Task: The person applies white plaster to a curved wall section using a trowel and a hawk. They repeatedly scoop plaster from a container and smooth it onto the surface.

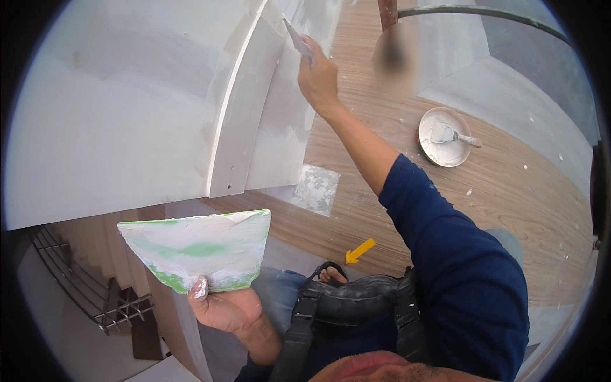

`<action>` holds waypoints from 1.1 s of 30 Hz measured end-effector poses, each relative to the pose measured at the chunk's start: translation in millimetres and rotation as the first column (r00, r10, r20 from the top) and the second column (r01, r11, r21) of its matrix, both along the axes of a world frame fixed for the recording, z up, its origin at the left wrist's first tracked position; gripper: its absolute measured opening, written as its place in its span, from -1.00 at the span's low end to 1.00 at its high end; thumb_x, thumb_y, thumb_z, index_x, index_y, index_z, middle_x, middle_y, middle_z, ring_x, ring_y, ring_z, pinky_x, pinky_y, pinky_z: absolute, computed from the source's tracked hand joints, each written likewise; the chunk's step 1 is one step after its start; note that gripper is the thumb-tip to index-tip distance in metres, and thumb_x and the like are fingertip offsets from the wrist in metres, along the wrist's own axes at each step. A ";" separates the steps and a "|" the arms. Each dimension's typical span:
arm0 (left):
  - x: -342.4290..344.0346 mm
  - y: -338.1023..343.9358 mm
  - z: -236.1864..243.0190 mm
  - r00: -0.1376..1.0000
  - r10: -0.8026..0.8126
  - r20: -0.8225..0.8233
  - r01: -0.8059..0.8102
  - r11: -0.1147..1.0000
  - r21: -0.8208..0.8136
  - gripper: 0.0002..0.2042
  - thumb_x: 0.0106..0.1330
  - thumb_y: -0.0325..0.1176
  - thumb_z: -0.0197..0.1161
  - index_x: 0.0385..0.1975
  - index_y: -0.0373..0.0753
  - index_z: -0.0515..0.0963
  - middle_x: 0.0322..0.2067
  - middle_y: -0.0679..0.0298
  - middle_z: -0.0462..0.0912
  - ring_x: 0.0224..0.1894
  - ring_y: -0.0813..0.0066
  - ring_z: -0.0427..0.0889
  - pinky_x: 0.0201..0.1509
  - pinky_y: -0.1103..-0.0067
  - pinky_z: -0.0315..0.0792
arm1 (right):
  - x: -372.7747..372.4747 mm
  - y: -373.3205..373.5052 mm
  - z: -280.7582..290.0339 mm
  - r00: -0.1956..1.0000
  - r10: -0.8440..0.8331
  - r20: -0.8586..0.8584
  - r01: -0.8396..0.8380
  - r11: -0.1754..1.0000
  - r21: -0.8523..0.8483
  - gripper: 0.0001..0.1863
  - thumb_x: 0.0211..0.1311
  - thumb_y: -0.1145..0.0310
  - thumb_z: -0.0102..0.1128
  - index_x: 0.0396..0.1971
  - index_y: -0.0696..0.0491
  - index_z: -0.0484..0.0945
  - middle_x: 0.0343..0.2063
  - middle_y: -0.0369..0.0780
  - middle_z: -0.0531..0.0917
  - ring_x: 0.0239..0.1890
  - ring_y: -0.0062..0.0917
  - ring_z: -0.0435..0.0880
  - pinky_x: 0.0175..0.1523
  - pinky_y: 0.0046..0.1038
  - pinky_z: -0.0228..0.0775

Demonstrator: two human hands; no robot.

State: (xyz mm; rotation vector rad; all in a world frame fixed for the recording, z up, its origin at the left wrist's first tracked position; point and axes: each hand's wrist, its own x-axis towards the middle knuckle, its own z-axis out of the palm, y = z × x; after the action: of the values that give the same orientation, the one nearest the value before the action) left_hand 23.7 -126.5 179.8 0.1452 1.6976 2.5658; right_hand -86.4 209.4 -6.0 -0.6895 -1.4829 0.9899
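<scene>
My left hand (226, 309) is closed on a green plastic spreader board (200, 248), thumb on its near edge. Pale putty is smeared over most of the board's face. Stretched far forward, my right hand (318, 79) grips a putty knife (297, 39). The knife's blade is at the white wall surface (280, 95) beside a raised vertical trim strip (245, 114). From this angle I cannot tell whether the blade touches the wall. Grey, damp-looking filler patches show along the strip.
A round tub (439, 155) of white putty stands on the wood-look floor (369, 149), a second putty knife (468, 139) lying in it. Lower left, a metal railing (70, 280) borders stairs. A yellow arrow (360, 251) shows near my foot. A whitish spattered patch (316, 191) lies by the wall.
</scene>
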 end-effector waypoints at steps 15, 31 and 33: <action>-0.2 11.3 -4.6 0.997 -0.035 0.064 0.033 0.999 0.031 -0.32 0.14 -0.35 0.14 0.35 -0.35 0.24 0.22 0.05 0.42 0.26 0.08 0.43 0.35 0.09 0.33 | -3.8 6.5 10.7 0.997 -0.068 -0.036 0.069 0.998 0.014 -0.58 0.23 0.54 0.00 0.10 0.14 0.58 -0.11 0.03 0.70 -0.10 -0.03 0.68 0.06 -0.20 0.55; 4.6 10.7 -3.5 0.999 -0.008 0.034 0.008 1.000 -0.009 -0.33 0.14 -0.36 0.11 0.34 -0.38 0.24 0.20 0.02 0.43 0.26 0.08 0.43 0.35 0.10 0.33 | -20.1 7.8 45.4 0.929 0.107 0.354 -0.086 0.993 -0.075 -0.55 0.22 0.55 0.02 0.13 0.10 0.56 -0.21 0.04 0.71 -0.15 -0.08 0.71 -0.03 -0.18 0.55; -0.8 17.4 -11.1 0.998 -0.040 0.053 0.040 0.999 0.002 -0.32 0.14 -0.37 0.11 0.34 -0.38 0.24 0.20 0.02 0.43 0.26 0.08 0.43 0.35 0.10 0.32 | -15.2 -24.5 19.4 0.990 -0.074 0.120 0.056 0.987 0.148 -0.54 0.21 0.54 0.02 0.14 0.07 0.56 -0.26 0.04 0.72 -0.20 -0.07 0.71 -0.06 -0.17 0.54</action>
State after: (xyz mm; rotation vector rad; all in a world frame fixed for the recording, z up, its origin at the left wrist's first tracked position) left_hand 23.0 -109.0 168.7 0.1084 1.6577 2.5192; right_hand -101.7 184.9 13.3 -0.7007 -1.6145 0.7925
